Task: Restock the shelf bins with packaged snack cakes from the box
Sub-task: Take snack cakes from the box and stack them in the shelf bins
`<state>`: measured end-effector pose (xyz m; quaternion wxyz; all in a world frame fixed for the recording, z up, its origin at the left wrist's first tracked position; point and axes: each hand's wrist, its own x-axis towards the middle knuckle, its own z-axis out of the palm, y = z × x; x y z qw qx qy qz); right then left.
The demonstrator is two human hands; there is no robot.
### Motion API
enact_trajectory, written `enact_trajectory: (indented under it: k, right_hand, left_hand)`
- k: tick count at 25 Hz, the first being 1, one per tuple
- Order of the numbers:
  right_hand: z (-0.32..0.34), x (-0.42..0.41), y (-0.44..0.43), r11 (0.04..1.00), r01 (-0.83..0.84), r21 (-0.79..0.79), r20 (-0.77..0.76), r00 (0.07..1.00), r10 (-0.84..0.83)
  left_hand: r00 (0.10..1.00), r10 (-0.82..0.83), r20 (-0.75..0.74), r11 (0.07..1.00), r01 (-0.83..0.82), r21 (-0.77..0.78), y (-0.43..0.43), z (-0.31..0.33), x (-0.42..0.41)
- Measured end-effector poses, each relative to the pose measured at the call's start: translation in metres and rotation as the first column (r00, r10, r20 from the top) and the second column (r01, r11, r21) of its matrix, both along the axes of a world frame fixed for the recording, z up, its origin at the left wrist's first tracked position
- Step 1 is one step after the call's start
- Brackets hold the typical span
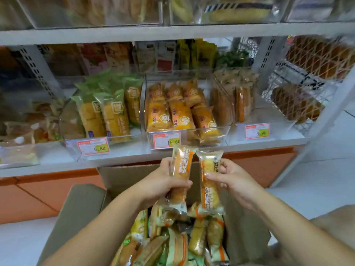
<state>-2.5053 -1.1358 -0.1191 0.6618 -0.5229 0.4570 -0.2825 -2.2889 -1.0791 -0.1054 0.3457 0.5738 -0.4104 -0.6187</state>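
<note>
**Two snack cakes in hand above open box, facing shelf bins**

- Held in left hand [161,182]: left snack cake [180,167], clear wrapper with orange stripe, upright; grip wrapped round its middle, thumb across the front.
- Held in right hand [233,179]: right snack cake [209,189], same kind, upright, just beside the first, top corners near or touching; grip narrow, pinching the upper half between thumb and fingers.
- Below both hands: cardboard box [123,175], flaps open, on the floor against the shelf base, filled with loose packs [172,242] in orange and green wrappers, lying at mixed angles.
- Ahead: white shelf [57,166] carrying a row of clear bins.
  - Left bin [123,140]: green-topped yellow packs, standing; price tag [93,148] marked 6.80.
  - Middle bin [211,129]: orange-wrapped packs, stacked leaning; tag [166,140] marked 15.60, directly above the held cakes.
  - Right bin [284,128]: slim packs upright at the back, front part bare; tag [257,130] marked 9.90.
- Far right: wire basket [307,77] of brown goods, blurred.
</note>
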Motion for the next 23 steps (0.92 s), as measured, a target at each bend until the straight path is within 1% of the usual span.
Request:
enact_trajectory:
  k: [1, 2, 4, 5, 6, 7, 8, 9, 10, 11, 12, 14, 15, 16, 18, 20, 23]
  right_hand:
    - [0.014, -0.007, -0.008, 0.999, 0.002, -0.043, 0.012, 1.0, -0.001]
    - [0.032, -0.015, -0.016, 0.996, 0.022, -0.091, 0.058, 0.998, -0.016]
    - [0.077, -0.03, -0.036, 0.976, 0.113, -0.184, 0.211, 0.975, -0.073]
    - [0.099, -0.042, -0.054, 0.955, 0.184, -0.232, 0.276, 0.954, -0.117]
    - [0.12, -0.052, -0.074, 0.926, 0.252, -0.281, 0.302, 0.939, -0.164]
    - [0.137, -0.061, -0.096, 0.887, 0.303, -0.349, 0.287, 0.935, -0.207]
    - [0.146, -0.071, -0.121, 0.842, 0.332, -0.426, 0.225, 0.94, -0.256]
    - [0.146, -0.08, -0.146, 0.802, 0.33, -0.498, 0.115, 0.942, -0.316]
    - [0.143, -0.086, -0.167, 0.788, 0.304, -0.536, -0.007, 0.931, -0.364]
    - [0.136, -0.092, -0.188, 0.8, 0.256, -0.543, -0.139, 0.912, -0.387]
    - [0.132, -0.093, -0.199, 0.815, 0.208, -0.541, -0.266, 0.877, -0.4]
    - [0.124, -0.094, -0.217, 0.798, 0.12, -0.59, -0.458, 0.765, -0.453]
    - [0.12, -0.094, -0.228, 0.791, 0.094, -0.605, -0.517, 0.709, -0.48]
    - [0.116, -0.094, -0.237, 0.794, 0.091, -0.601, -0.551, 0.673, -0.494]
    - [0.108, -0.091, -0.252, 0.818, 0.085, -0.568, -0.611, 0.623, -0.489]
    - [0.095, -0.088, -0.258, 0.833, 0.062, -0.55, -0.646, 0.6, -0.471]
    - [0.082, -0.091, -0.259, 0.836, -0.002, -0.549, -0.674, 0.593, -0.441]
  left_hand:
    - [0.999, -0.016, 0.05, 0.999, 0.019, -0.051, -0.006, 0.015, 0.0]
    - [0.995, -0.03, 0.094, 0.993, 0.04, -0.108, -0.012, 0.03, -0.002]
    - [0.976, -0.034, 0.213, 0.971, 0.083, -0.224, -0.026, 0.062, -0.006]
    - [0.963, -0.027, 0.267, 0.954, 0.105, -0.282, -0.034, 0.078, -0.011]
    - [0.958, -0.011, 0.288, 0.94, 0.108, -0.324, -0.041, 0.09, -0.014]
    - [0.959, 0.01, 0.282, 0.935, 0.091, -0.343, -0.047, 0.1, -0.017]
    - [0.961, 0.018, 0.275, 0.936, 0.08, -0.344, -0.055, 0.109, -0.022]
    - [0.956, 0.018, 0.292, 0.94, 0.083, -0.332, -0.062, 0.114, -0.027]
    - [0.941, 0.019, 0.337, 0.94, 0.098, -0.327, -0.072, 0.117, -0.032]
    - [0.918, 0.027, 0.396, 0.941, 0.111, -0.321, -0.083, 0.118, -0.036]
    - [0.884, 0.046, 0.466, 0.942, 0.117, -0.315, -0.093, 0.121, -0.042]
    - [0.795, 0.076, 0.601, 0.943, 0.138, -0.302, -0.114, 0.125, -0.052]
    - [0.756, 0.067, 0.651, 0.942, 0.167, -0.291, -0.125, 0.127, -0.058]
    - [0.722, 0.041, 0.691, 0.936, 0.214, -0.279, -0.133, 0.129, -0.063]
    - [0.661, -0.031, 0.75, 0.913, 0.324, -0.248, -0.146, 0.132, -0.073]
    - [0.587, -0.074, 0.806, 0.883, 0.414, -0.22, -0.153, 0.135, -0.081]
    - [0.428, -0.099, 0.898, 0.853, 0.502, -0.145, -0.158, 0.138, -0.088]
